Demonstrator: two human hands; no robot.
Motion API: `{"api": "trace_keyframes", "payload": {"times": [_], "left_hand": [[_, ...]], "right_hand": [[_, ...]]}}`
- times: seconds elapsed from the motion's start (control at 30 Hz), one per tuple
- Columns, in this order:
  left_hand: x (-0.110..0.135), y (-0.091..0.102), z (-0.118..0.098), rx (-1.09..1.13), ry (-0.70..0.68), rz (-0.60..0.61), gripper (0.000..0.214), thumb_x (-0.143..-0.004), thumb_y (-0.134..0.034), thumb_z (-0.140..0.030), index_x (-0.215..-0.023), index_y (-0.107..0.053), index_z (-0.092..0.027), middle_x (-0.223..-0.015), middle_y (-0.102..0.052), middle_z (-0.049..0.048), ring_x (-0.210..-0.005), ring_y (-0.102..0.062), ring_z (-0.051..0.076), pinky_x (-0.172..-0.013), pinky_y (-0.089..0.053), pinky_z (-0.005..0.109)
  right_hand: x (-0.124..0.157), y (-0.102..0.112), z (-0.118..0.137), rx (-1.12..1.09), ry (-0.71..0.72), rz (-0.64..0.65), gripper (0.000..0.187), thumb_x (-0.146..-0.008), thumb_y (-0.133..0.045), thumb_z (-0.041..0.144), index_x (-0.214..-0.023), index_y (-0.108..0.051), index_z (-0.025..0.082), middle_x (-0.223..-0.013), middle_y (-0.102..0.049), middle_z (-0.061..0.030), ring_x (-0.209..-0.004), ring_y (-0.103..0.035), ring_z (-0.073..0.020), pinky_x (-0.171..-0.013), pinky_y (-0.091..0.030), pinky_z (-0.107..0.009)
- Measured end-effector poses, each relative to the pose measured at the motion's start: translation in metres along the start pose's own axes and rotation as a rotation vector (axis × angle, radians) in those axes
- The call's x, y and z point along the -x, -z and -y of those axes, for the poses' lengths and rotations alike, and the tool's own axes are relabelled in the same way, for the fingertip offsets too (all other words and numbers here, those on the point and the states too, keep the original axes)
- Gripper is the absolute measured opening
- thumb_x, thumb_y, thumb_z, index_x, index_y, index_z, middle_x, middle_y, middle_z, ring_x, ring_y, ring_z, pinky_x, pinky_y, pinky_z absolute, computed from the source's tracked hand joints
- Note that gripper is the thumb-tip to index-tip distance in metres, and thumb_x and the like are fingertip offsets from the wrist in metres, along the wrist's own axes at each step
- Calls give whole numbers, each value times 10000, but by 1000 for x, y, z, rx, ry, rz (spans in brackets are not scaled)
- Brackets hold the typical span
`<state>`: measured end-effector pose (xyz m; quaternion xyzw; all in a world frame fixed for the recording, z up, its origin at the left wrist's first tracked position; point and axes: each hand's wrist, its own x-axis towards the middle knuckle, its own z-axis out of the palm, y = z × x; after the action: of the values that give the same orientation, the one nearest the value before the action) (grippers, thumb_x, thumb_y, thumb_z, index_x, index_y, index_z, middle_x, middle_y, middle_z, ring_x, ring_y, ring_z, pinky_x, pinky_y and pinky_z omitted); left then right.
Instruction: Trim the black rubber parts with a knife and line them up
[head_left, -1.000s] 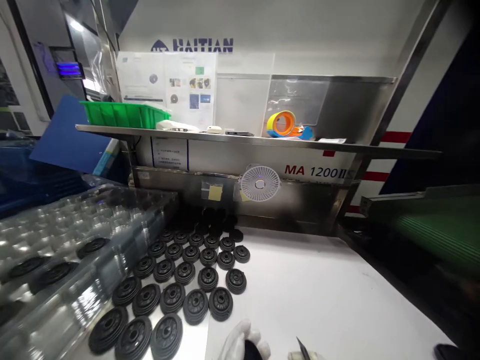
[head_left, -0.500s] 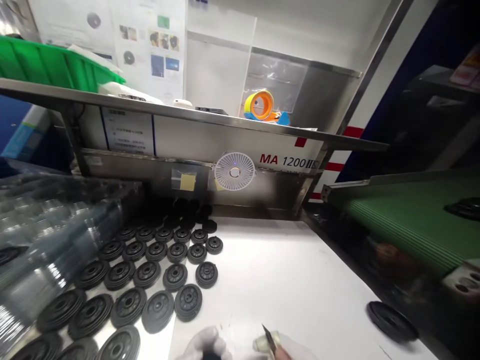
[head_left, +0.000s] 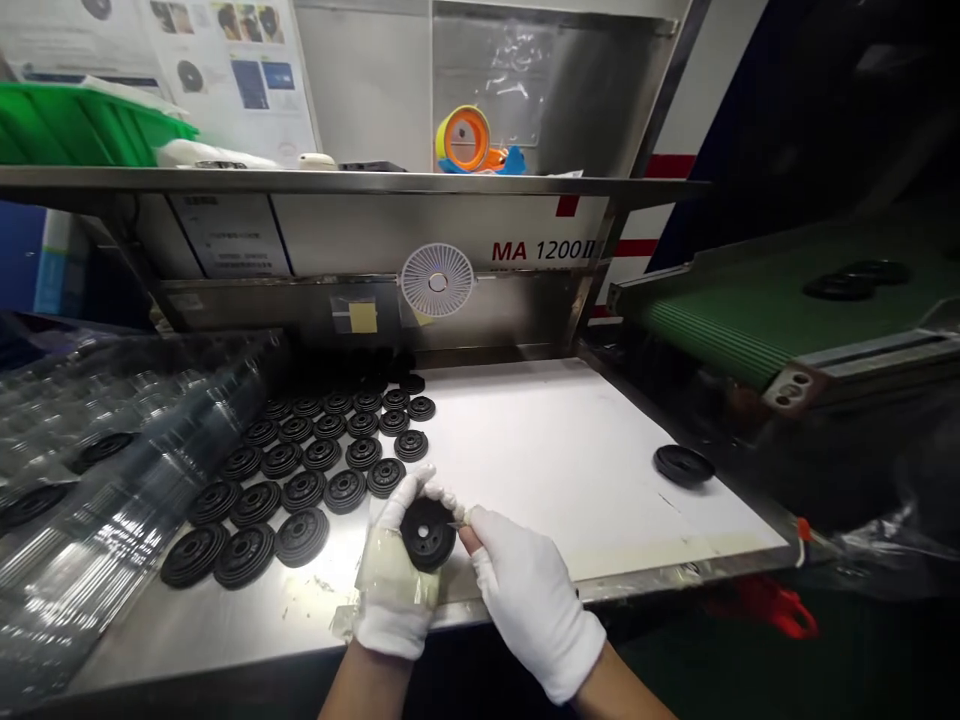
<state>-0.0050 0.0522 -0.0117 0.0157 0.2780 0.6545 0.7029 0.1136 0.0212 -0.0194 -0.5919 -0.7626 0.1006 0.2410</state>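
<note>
My left hand (head_left: 397,570), in a white glove with tape over the palm, is closed around the edge of a black round grooved disc (head_left: 429,535). The disc is tilted so that its face with a centre hole looks up at me. My right hand (head_left: 525,590), also gloved in white with a bare fingertip showing, grips a small knife (head_left: 456,524). Only a bit of the thin blade shows, at the disc's right edge; the handle is hidden in the fingers. Left of my hands, several similar discs (head_left: 302,537) lie in rows on the table.
One more disc lies alone at the white tabletop's (head_left: 525,430) right side. Clear plastic trays (head_left: 142,520) are stacked at left. A green conveyor (head_left: 720,320) carrying black parts runs at right. A shelf (head_left: 337,180) holds a tape dispenser (head_left: 465,140) and green bin (head_left: 82,125); below is a fan (head_left: 438,281).
The camera view has tipped down, bringing both hands and forearms into full view. The knife, earlier apart from the left hand, is now at the edge of the held disc.
</note>
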Motion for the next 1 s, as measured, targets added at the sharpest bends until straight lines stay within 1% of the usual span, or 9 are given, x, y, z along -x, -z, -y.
{"api": "trace_keyframes", "payload": {"times": [0.1, 0.23, 0.33, 0.47, 0.53, 0.6, 0.67, 0.8, 1.0], "left_hand": [[1, -1, 3, 84, 73, 23, 201, -736, -658, -131, -934, -623, -143, -708, -562, 1, -659, -565, 119, -658, -523, 272], [-2, 0, 5, 145, 83, -31, 135, -729, -655, -99, -842, -603, -152, -673, -558, -17, -634, -564, 108, -651, -526, 265], [-7, 2, 10, 150, 37, -18, 145, -734, -630, -72, -852, -605, -152, -671, -564, -20, -638, -576, 103, -665, -532, 262], [-10, 3, 13, 123, -97, 21, 163, -768, -609, -109, -925, -617, -154, -682, -569, -19, -647, -583, 92, -727, -536, 273], [-8, 4, 11, 69, -109, 39, 215, -771, -606, -123, -983, -620, -153, -761, -604, 12, -727, -610, 118, -770, -535, 307], [-4, 5, 6, -2, -45, 58, 292, -764, -606, -152, -1057, -614, -152, -902, -632, 73, -863, -625, 191, -793, -534, 372], [1, 8, 1, -37, 24, 88, 343, -754, -594, -170, -1096, -605, -146, -949, -628, 104, -906, -618, 240, -778, -535, 420], [5, 9, -3, 6, 25, 121, 293, -749, -555, -135, -1035, -619, -118, -748, -579, 47, -710, -587, 151, -708, -534, 344], [3, 6, 6, 47, -25, 69, 207, -755, -613, -126, -963, -615, -133, -702, -545, 5, -673, -559, 113, -673, -513, 283]], "right_hand": [[6, -5, -2, 36, 6, -45, 211, -951, -383, 287, -795, -514, 233, -704, -592, 33, -602, -506, -129, -562, -275, -259], [15, -10, -1, 52, -14, -51, 217, -949, -385, 274, -778, -512, 231, -691, -592, 31, -594, -503, -131, -554, -251, -269], [21, -15, 4, 38, -42, -44, 206, -947, -378, 271, -796, -515, 236, -703, -599, 31, -599, -509, -135, -550, -240, -272], [25, -22, 13, -14, -47, -41, 185, -934, -388, 253, -802, -518, 241, -712, -603, 37, -589, -504, -131, -539, -229, -273], [25, -22, 14, -22, -41, -48, 194, -929, -392, 252, -782, -517, 234, -707, -601, 35, -584, -493, -128, -536, -227, -272], [24, -20, 14, -30, -22, -49, 207, -932, -392, 259, -774, -521, 225, -711, -600, 29, -591, -488, -126, -541, -235, -267], [22, -15, 11, -50, 1, -36, 225, -942, -386, 276, -772, -522, 218, -711, -594, 26, -598, -486, -122, -550, -251, -259], [17, -6, 5, -43, 14, -26, 264, -966, -355, 312, -784, -519, 216, -731, -594, 27, -609, -484, -117, -566, -268, -250], [17, -10, 4, 50, -25, -101, 251, -964, -357, 290, -816, -551, 227, -724, -610, 17, -607, -499, -134, -561, -244, -275]]}}
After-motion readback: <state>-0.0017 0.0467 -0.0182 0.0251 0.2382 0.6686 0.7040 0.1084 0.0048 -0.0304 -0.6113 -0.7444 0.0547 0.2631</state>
